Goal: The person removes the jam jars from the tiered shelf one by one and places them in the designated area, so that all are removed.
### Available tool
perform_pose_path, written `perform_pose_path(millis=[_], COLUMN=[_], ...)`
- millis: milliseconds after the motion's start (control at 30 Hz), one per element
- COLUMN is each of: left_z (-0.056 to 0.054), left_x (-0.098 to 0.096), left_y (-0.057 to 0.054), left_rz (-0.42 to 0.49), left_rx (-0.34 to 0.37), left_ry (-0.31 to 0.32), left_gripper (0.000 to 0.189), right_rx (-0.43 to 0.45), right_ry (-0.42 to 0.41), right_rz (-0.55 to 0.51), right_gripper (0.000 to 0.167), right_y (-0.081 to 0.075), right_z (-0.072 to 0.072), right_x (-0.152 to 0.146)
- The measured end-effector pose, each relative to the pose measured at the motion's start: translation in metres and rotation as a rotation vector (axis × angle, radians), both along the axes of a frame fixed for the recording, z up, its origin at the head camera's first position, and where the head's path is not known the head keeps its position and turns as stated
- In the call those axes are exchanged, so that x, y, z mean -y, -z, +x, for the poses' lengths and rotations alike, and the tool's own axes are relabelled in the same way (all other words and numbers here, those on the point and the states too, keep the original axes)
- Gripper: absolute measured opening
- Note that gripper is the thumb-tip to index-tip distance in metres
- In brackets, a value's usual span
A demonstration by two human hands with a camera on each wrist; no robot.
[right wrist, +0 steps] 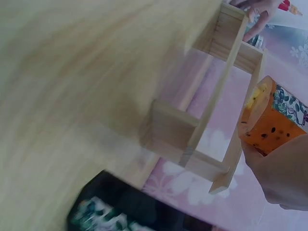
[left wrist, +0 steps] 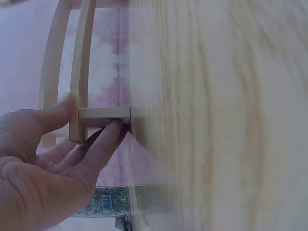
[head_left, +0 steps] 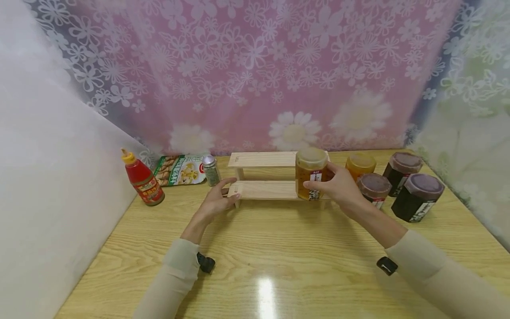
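Observation:
A two-tier wooden rack [head_left: 267, 189] stands on the table near the curtain. My left hand [head_left: 217, 201] holds its left end, thumb on the lower board and fingers around the end; the left wrist view shows the fingertips at the wooden leg piece [left wrist: 103, 114]. My right hand [head_left: 340, 186] grips a hexagonal jar of orange preserve [head_left: 303, 177] by its side. That jar has a pale lid and a printed label, and overlaps the rack's right part in the head view. Dark seeds show through the orange contents [right wrist: 272, 132] in the right wrist view.
On the right stand another orange jar [head_left: 360, 166] and dark jars with purplish lids, one a dark jar [head_left: 416, 199] nearest the edge. At left are a red sauce bottle [head_left: 146, 184], a food packet [head_left: 181, 170] and a spice shaker [head_left: 211, 172]. A floral curtain [head_left: 255, 79] hangs behind.

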State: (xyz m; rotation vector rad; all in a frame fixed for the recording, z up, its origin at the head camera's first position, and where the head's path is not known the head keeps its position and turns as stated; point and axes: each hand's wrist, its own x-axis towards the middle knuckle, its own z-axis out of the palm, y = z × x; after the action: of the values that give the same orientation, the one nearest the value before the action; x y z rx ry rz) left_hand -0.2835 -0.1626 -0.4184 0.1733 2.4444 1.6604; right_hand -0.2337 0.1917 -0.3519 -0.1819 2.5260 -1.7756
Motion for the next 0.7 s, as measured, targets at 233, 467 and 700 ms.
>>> perform_pose_path(millis=[233, 467, 700], left_z=[0.000, 0.002, 0.000], left_x=[-0.001, -0.001, 0.000], left_y=[0.001, 0.001, -0.001], left_rz=[0.006, 0.019, 0.004], left_rx=[0.003, 0.015, 0.011], left_ry=[-0.003, 0.009, 0.000], left_gripper=[0.061, 0.062, 0.062], right_rx=[0.027, 0.050, 0.039], right_ry=[-0.008, -0.014, -0.002], right_rz=[0.040, 0.093, 0.171], right_gripper=[0.086, 0.087, 0.086], right_y=[0.010, 0.021, 0.030], right_z=[0.023, 0.048, 0.068], right_x=[-0.023, -0.048, -0.074])
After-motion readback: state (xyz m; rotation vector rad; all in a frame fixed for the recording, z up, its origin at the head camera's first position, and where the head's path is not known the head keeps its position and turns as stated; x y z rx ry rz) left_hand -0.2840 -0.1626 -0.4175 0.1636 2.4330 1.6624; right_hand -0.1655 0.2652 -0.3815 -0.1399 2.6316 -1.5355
